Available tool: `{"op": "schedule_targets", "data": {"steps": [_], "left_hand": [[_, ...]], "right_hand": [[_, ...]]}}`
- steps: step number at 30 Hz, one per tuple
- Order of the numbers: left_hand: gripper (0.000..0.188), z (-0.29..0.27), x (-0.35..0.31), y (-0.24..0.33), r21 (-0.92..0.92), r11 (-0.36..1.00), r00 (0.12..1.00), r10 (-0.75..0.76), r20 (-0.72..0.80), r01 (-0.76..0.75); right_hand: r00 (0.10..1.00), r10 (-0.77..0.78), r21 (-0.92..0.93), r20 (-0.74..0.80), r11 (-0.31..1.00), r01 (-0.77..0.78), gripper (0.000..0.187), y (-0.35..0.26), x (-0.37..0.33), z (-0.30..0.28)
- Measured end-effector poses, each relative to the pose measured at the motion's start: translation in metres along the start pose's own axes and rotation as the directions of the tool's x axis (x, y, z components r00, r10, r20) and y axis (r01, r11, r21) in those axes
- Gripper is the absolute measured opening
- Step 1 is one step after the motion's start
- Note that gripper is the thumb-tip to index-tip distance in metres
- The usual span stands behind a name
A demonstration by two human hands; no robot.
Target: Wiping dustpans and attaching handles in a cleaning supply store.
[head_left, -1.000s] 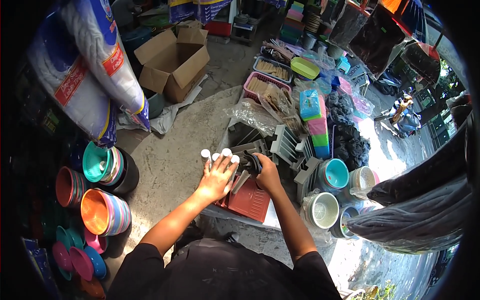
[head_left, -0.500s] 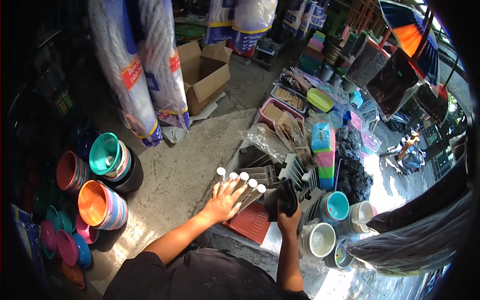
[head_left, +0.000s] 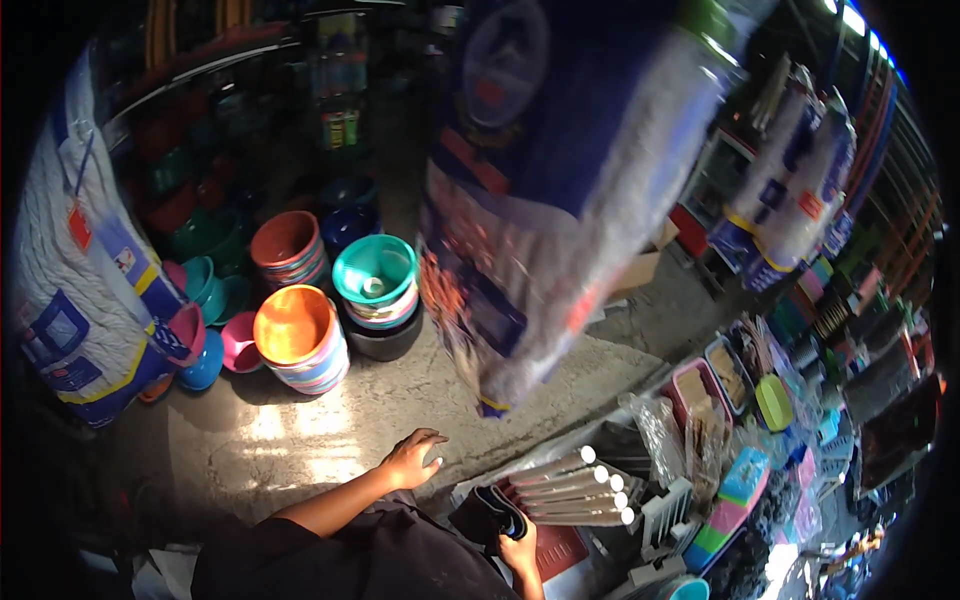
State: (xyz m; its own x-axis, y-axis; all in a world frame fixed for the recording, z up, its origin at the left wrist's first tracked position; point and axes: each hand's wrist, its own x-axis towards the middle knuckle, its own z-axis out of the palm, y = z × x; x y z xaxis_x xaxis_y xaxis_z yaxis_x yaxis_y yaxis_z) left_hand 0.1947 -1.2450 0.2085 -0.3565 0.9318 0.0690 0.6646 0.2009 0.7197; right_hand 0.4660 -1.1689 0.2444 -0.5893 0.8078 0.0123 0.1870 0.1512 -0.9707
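Note:
My left hand (head_left: 410, 462) reaches out over the concrete floor with its fingers apart and nothing in them. In my right hand (head_left: 518, 548), low in the view, is a black curved object (head_left: 488, 512) whose kind I cannot make out. Just right of it lie several metal tubes (head_left: 565, 490) with white end caps, side by side. Beneath them is a red ribbed plastic piece (head_left: 563, 550), partly covered by the tubes and my hand.
Stacked buckets, one orange (head_left: 298, 335) and one teal (head_left: 375, 280), stand on the floor at left. A large plastic-wrapped bundle (head_left: 560, 200) hangs close ahead; another (head_left: 85, 280) hangs at far left. Grey plastic racks (head_left: 665, 518) and a pink basket (head_left: 695, 385) lie at right.
My view has swung left, and the hanging bundle now fills the middle. My left hand has lifted off the white-capped tubes. My right hand keeps the black object, now left of the tubes.

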Motion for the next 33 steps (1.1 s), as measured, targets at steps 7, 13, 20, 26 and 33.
{"op": "schedule_targets", "data": {"steps": [7,13,20,26,33], "left_hand": [[0.051,-0.043,0.079,-0.127,-0.155,0.987,0.991,-0.071,-0.109,0.053],[0.050,-0.108,0.188,-0.187,-0.172,0.982,0.984,-0.107,-0.140,0.082],[0.048,-0.149,0.285,-0.262,-0.159,0.987,0.995,-0.024,-0.092,0.009],[0.047,-0.159,0.320,-0.276,-0.282,0.956,0.992,-0.047,0.119,0.079],[0.051,-0.123,0.387,-0.271,-0.286,0.950,0.947,-0.028,0.319,0.125]], "right_hand": [[0.966,-0.137,-0.174,0.222,0.969,0.177,0.023,0.071,0.139,0.063],[0.764,-0.242,-0.013,0.599,0.950,0.311,0.025,0.034,0.283,0.124],[0.992,-0.010,0.117,-0.126,0.993,0.025,0.033,0.038,0.360,0.191],[0.797,0.280,0.242,-0.535,0.955,-0.173,0.042,0.083,0.359,0.174],[0.127,0.830,0.715,-0.543,0.536,-0.449,0.029,0.189,0.317,0.123]]}}
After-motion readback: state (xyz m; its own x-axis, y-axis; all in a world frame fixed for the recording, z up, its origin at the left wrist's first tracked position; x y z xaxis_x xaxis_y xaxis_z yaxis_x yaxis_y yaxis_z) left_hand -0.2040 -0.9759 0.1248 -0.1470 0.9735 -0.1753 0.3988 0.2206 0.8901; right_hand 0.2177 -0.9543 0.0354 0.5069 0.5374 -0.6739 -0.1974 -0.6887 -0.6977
